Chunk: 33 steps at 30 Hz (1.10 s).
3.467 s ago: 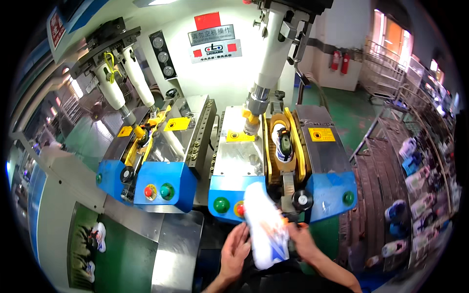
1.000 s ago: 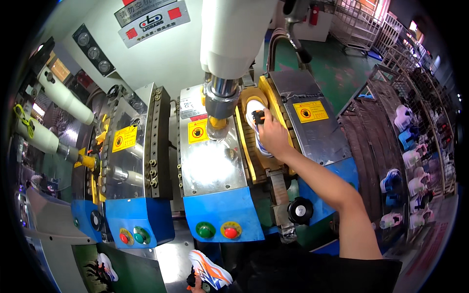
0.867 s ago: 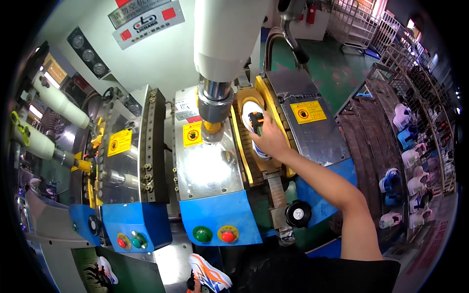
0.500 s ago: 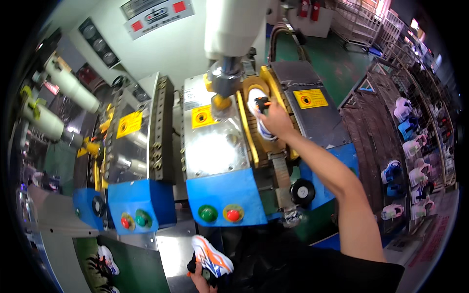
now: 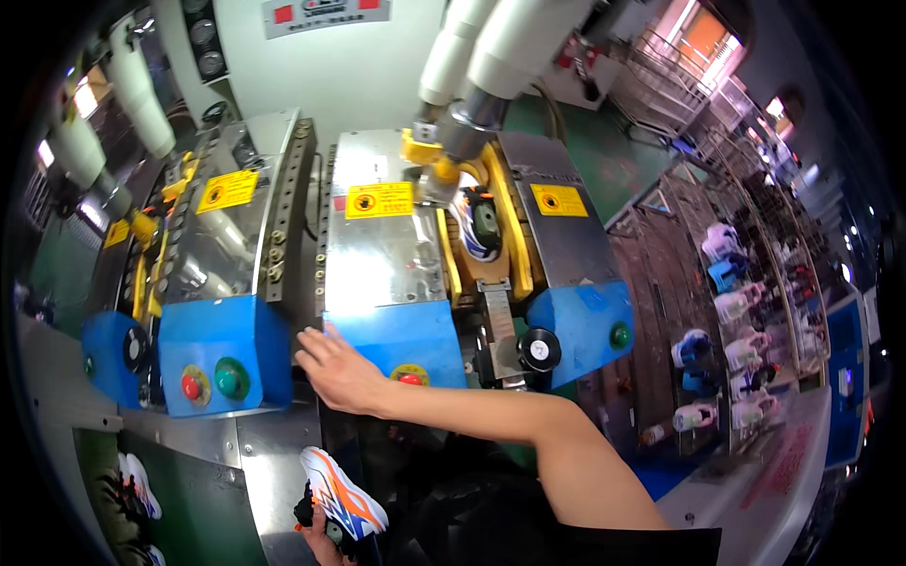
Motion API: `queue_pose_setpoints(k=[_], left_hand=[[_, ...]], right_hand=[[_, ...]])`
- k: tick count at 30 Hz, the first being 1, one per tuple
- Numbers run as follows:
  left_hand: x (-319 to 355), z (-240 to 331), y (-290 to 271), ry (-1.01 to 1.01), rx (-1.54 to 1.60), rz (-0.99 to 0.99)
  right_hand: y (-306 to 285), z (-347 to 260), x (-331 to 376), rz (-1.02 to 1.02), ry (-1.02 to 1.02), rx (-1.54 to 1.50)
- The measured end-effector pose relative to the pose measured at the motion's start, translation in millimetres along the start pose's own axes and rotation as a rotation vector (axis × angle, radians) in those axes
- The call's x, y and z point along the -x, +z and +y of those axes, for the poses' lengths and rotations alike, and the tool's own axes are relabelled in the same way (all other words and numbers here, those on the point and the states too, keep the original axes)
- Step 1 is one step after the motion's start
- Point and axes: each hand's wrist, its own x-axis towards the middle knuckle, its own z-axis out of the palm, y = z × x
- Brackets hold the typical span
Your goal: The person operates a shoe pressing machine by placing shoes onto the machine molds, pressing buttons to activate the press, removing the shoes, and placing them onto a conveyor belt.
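Note:
At the bottom of the view, my left hand (image 5: 324,541) is closed on a white sneaker (image 5: 342,491) with orange and blue markings; a black fitting sits in its opening. My right hand (image 5: 344,373) rests with fingers stretched out at the left corner of a blue machine front (image 5: 401,330), beside a red button (image 5: 410,375) and hiding the spot to its left. Between yellow side plates of the press, another white and blue sneaker (image 5: 462,206) with a dark green and black fitting sits in the cradle, under the yellow-tipped press head (image 5: 444,173).
A second press (image 5: 222,330) with red and green buttons stands to the left. A black knob (image 5: 539,350) sits before the shoe cradle. At right, a rack (image 5: 746,307) bears several shoes. More sneakers (image 5: 139,486) lie on the green surface at lower left.
My right hand has let go of the sneaker in the press and swung left to the blue front. The sneaker stays in the cradle. My left hand still holds its sneaker.

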Motion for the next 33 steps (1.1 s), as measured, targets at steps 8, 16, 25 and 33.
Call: queue_pose_setpoints(k=[8, 16, 25, 33], left_hand=[[88.6, 1.9, -17.6, 0.187, 0.518, 0.145], [-6.9, -90.0, -157.7, 0.367, -0.383, 0.676], [78.0, -122.8, -257.8, 0.290, -0.204, 1.087], [9.9, -136.1, -412.1, 0.388, 0.177, 0.695]], right_hand=[[53.6, -147.7, 89.6, -0.159, -0.357, -0.921], [114.5, -209.9, 91.7, -0.906, -0.477, -0.859], [236.3, -301.9, 136.3, -1.060, 0.242, -0.505], [285.6, -375.0, 95.1, -0.967, 0.620, -0.956]])
